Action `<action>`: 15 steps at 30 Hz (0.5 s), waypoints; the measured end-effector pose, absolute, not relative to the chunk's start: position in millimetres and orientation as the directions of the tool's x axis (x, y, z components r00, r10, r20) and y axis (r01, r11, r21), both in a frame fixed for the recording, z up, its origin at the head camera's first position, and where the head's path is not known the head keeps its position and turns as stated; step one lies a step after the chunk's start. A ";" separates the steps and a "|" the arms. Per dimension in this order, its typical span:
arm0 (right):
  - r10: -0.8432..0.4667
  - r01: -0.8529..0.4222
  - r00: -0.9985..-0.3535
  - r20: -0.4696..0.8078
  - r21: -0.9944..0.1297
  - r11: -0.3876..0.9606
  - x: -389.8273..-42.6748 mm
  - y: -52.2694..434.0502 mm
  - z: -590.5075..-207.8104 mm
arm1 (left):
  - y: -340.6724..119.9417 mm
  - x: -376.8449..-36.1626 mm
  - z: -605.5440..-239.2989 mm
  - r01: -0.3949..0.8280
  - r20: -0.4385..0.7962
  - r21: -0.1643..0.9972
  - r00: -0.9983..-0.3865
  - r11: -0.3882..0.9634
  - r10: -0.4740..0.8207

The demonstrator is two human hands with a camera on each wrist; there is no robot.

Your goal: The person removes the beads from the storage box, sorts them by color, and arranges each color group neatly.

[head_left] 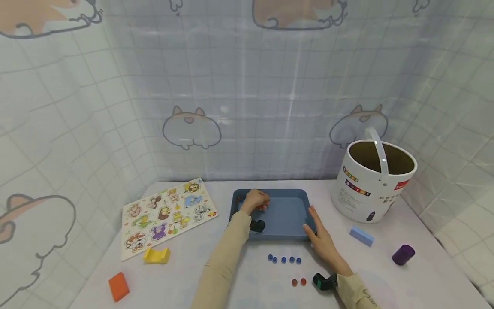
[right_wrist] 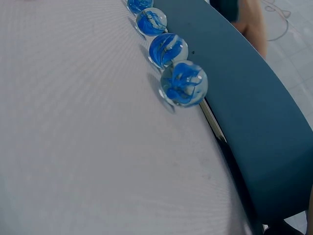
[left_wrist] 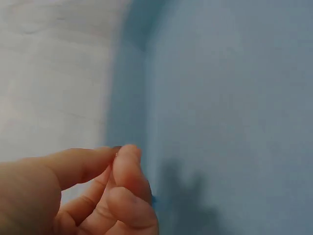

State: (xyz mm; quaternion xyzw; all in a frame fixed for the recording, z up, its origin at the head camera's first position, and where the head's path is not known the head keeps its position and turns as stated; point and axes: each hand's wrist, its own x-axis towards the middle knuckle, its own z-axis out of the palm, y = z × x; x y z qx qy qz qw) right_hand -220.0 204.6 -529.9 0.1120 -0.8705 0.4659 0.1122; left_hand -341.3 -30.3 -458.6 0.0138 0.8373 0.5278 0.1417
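Nearest the person, two reddish-brown glass marbles (head_left: 303, 281) lie side by side on the white tabletop (head_left: 181, 281). A flat orange block (head_left: 118, 286) sits off to the left. Beyond them, five clear glass marbles with blue swirls (head_left: 284, 260) form a loose row just outside the near wall of the shallow blue-grey rectangular tray (head_left: 287, 216); this keeps them within easy reach. A purple cylinder (head_left: 403, 255) and a light-blue oblong block (head_left: 361, 236) lie to the right, and a yellow block with a scooped top (head_left: 156, 255) to the left, all outside the tray.

The right hand (head_left: 323, 241), fingers extended and grasping nothing, lies along the tray's right side, apparently to steady it. The left hand (head_left: 255, 201) is over the tray's left part, thumb and forefinger pinched together, seemingly on a small dark object (left_wrist: 117, 147); only a sliver shows, so its identity is uncertain.

Farther back stand a pale animal puzzle board (head_left: 170, 214), laid flat at an angle, and a white handled bucket (head_left: 356, 197). Grid-patterned sheeting (head_left: 247, 86) with cartoon dogs, creased and glossy, encloses the space.
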 end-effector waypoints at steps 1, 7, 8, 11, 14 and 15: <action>-0.091 -0.307 -0.947 0.308 -0.785 0.539 -219.6 204.7 -530.2 | -32.6 -340.0 -456.1 -0.143 -0.233 0.906 -0.954 0.397 0.189; -0.095 -0.292 -0.954 0.286 -0.799 0.526 -221.5 206.9 -528.0 | -46.2 -323.4 -440.4 -0.141 -0.204 0.966 -0.929 0.215 0.309; -0.098 -0.282 -0.957 0.273 -0.801 0.528 -221.7 206.9 -527.8 | -48.4 -317.4 -438.8 -0.125 -0.191 0.969 -0.924 0.211 0.332; -0.109 -0.263 -0.964 0.243 -0.806 0.531 -221.1 205.9 -528.4 | -53.4 -291.9 -436.0 -0.085 -0.171 0.972 -0.895 0.219 0.411; -0.109 -0.261 -0.965 0.240 -0.806 0.532 -219.5 205.0 -528.0 | -54.2 -260.7 -437.7 -0.032 -0.162 0.965 -0.855 0.262 0.493; -0.108 -0.261 -0.964 0.242 -0.807 0.530 -219.2 204.9 -527.7 | -53.5 -250.0 -439.0 -0.026 -0.172 0.960 -0.842 0.279 0.512</action>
